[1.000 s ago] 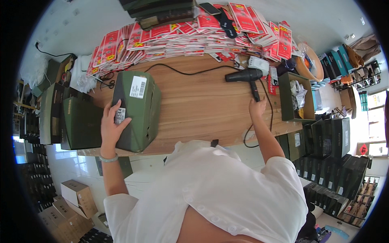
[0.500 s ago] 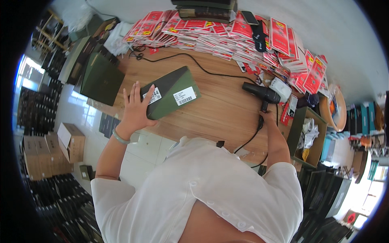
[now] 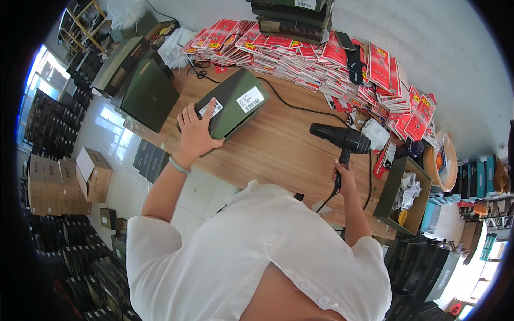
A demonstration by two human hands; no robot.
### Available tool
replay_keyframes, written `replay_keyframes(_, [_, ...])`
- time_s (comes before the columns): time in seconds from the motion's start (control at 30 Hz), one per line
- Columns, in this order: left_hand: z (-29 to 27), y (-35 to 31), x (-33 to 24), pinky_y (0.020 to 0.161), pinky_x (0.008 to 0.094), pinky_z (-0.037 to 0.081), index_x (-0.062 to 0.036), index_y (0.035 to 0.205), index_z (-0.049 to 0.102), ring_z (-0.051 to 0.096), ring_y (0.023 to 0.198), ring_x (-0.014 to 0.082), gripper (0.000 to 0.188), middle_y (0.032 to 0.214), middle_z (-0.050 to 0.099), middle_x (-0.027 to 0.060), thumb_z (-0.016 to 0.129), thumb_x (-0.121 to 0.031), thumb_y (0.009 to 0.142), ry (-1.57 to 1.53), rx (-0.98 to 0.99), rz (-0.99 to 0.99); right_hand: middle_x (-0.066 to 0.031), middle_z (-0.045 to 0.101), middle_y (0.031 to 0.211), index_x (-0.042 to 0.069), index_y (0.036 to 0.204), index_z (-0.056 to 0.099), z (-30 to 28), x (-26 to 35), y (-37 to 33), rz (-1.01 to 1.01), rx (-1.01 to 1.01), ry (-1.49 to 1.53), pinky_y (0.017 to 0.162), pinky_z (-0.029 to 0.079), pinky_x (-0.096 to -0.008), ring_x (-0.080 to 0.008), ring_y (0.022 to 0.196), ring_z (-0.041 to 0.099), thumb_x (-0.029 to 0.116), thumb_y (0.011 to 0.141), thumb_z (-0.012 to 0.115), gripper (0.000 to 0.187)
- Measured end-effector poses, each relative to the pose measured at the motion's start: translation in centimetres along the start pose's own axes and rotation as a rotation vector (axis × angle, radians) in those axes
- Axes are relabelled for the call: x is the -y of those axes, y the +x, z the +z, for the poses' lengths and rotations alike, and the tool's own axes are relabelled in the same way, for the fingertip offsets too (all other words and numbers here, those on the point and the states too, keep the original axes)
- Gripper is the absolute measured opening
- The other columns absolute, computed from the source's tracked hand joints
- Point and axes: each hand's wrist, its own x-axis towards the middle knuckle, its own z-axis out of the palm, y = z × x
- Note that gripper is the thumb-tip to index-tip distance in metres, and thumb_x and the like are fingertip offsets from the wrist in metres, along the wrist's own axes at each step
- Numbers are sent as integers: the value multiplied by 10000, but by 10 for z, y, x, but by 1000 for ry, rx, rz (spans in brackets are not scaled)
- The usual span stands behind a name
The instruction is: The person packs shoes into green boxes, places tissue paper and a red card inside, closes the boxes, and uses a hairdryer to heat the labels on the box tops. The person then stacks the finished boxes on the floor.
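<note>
On the left part of the wooden table, a green box is tilted, with two white printed labels on the side facing up. My left hand grips its near left end, fingers over the smaller label and thumb along the near edge. A black hair dryer is in my right hand, which is closed round the handle. Its nozzle points left toward the box, some distance away. The dryer's cord hangs from the handle past my fingers.
Red-and-white printed packets pile along the back, with dark boxes and a phone on top. Green boxes stand at the left edge. An open box of wrappers is at right. Cartons stand on the floor.
My right hand has brought the hair dryer leftward, nearer the box. The green box has tipped in my left hand, showing more of its side. The whole view has shifted slightly.
</note>
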Motion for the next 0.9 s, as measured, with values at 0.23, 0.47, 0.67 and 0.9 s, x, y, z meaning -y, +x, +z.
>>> replay_keyframes(0.23, [5, 2, -26, 1015, 567, 256, -261, 1482, 363, 356, 1183, 453, 1079, 1295, 357, 285, 830, -405, 520, -5, 7, 106, -22, 526, 595, 46, 926, 528, 90, 74, -97, -296, -64, -122, 404, 390, -245, -105, 443, 496, 357, 940, 638, 330])
replay_keyframes(0.47, [4, -2, -26, 1010, 568, 254, -270, 1469, 380, 352, 1189, 440, 1066, 1304, 368, 289, 837, -370, 512, -49, -14, 89, -13, 533, 638, 36, 1045, 524, 135, 89, -133, -471, 24, -286, 436, 421, -229, -80, 497, 510, 358, 958, 612, 345])
replay_keyframes(0.67, [-2, 0, -25, 1034, 571, 243, -226, 1479, 373, 346, 1221, 448, 1048, 1337, 361, 283, 829, -488, 573, -50, 42, 77, -13, 542, 689, -15, 1249, 498, 149, 76, -135, -624, -37, -575, 450, 423, -240, -83, 516, 512, 228, 926, 667, 438])
replay_keyframes(0.9, [15, 0, -13, 1053, 525, 250, -80, 1485, 329, 401, 1221, 403, 941, 1363, 418, 236, 761, -430, 726, -165, -160, 42, -16, 570, 738, -31, 1303, 470, 153, 72, -136, -619, -2, -541, 487, 446, -245, -86, 555, 522, 214, 889, 718, 541])
